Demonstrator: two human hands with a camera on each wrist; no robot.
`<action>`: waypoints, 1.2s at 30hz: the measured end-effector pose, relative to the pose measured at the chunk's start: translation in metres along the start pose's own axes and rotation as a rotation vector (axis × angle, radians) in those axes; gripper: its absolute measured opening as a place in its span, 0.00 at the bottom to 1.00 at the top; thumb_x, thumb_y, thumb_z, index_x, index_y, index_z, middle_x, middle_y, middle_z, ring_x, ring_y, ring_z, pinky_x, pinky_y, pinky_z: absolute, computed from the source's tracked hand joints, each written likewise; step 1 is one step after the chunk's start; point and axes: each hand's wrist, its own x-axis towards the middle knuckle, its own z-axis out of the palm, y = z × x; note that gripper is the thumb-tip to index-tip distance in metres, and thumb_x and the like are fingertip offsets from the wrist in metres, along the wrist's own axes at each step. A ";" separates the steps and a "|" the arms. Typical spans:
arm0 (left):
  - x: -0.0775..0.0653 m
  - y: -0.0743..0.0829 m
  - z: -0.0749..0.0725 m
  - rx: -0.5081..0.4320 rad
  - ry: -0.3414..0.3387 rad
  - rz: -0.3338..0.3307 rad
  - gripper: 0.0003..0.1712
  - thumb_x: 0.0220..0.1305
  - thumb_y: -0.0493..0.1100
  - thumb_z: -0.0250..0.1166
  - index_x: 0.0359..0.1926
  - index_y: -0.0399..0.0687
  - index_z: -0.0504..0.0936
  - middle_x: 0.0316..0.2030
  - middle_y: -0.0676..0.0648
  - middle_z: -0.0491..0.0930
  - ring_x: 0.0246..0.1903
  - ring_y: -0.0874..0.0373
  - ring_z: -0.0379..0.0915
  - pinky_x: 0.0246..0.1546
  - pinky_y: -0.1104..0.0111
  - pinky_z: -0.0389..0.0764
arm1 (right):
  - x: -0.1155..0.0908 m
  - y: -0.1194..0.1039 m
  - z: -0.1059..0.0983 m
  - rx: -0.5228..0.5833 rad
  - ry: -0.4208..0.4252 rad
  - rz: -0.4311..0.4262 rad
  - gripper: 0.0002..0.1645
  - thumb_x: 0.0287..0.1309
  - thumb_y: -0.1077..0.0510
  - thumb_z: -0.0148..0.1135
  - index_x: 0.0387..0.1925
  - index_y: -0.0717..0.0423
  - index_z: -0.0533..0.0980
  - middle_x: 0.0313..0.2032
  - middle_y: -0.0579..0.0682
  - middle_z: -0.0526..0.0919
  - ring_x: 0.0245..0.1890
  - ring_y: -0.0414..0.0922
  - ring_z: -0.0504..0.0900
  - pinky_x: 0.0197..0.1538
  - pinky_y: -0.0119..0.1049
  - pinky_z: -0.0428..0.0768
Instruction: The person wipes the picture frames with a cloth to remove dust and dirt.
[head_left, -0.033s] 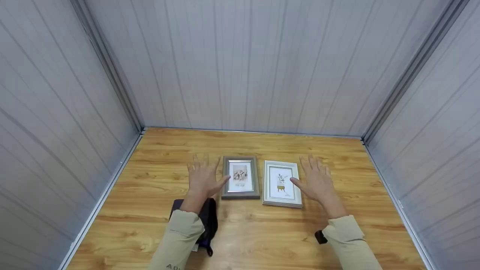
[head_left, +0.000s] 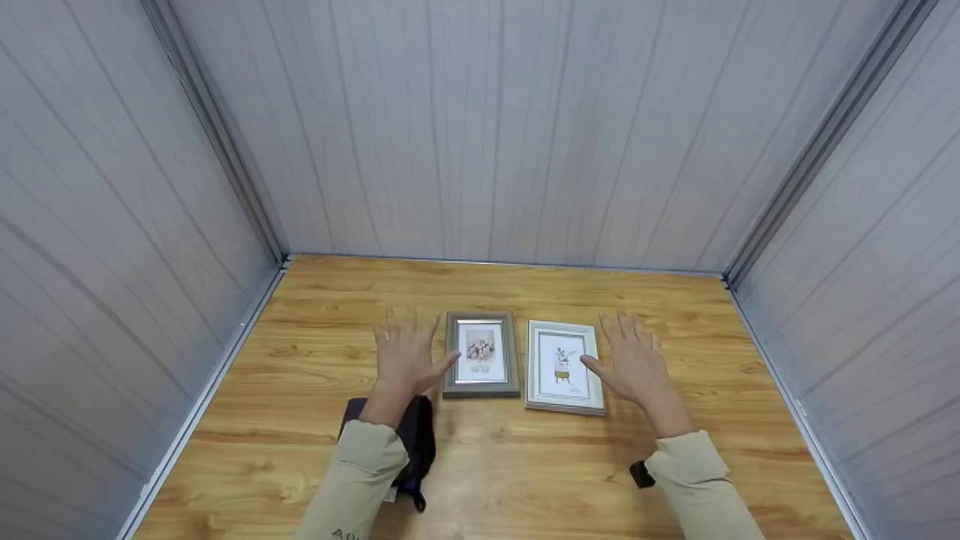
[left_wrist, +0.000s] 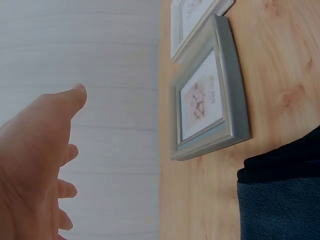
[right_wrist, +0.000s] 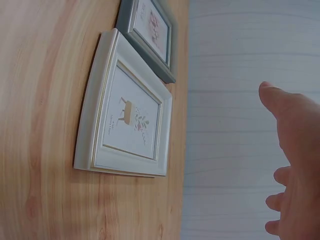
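Two picture frames lie face up side by side on the wooden surface. The grey-brown picture frame [head_left: 514, 360] is on the left; the white picture frame [head_left: 532, 367], slightly turned, is on the right and has a drawing of a plant on a small stool. My left hand [head_left: 405, 356] is spread beside the grey-brown one, its thumb overlapping that edge in the head view. On the other side my right hand [head_left: 636, 364] is spread too, with its thumb over the white frame's picture in the head view. Both wrist views show the hands raised above the surface, holding nothing.
A dark folded cloth [head_left: 421, 442] lies under my left forearm, partly hidden by it. A small black object [head_left: 641, 474] shows at the right cuff. Pale panel walls [head_left: 495, 135] close off the back and both sides of the wooden surface [head_left: 487, 480].
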 end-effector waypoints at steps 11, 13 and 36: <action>-0.062 -0.020 0.013 -0.237 -0.149 0.038 0.34 0.67 0.55 0.61 0.68 0.44 0.69 0.68 0.32 0.59 0.66 0.25 0.49 0.58 0.35 0.59 | -0.037 -0.002 0.014 0.037 0.079 -0.018 0.51 0.61 0.36 0.60 0.73 0.60 0.54 0.71 0.67 0.52 0.69 0.67 0.50 0.65 0.68 0.49; -0.078 -0.022 0.014 -0.280 -0.208 0.029 0.34 0.64 0.52 0.65 0.66 0.42 0.70 0.68 0.31 0.60 0.65 0.25 0.50 0.58 0.36 0.61 | -0.045 -0.004 0.020 0.055 0.101 -0.028 0.49 0.60 0.42 0.64 0.72 0.61 0.56 0.70 0.67 0.56 0.68 0.67 0.54 0.64 0.66 0.52; -0.133 -0.041 0.077 -0.215 -0.257 -0.033 0.52 0.49 0.34 0.72 0.74 0.48 0.59 0.72 0.34 0.53 0.67 0.25 0.45 0.60 0.35 0.55 | -0.073 -0.020 0.068 0.245 0.057 -0.079 0.39 0.59 0.54 0.67 0.68 0.63 0.64 0.64 0.65 0.67 0.62 0.62 0.67 0.59 0.59 0.69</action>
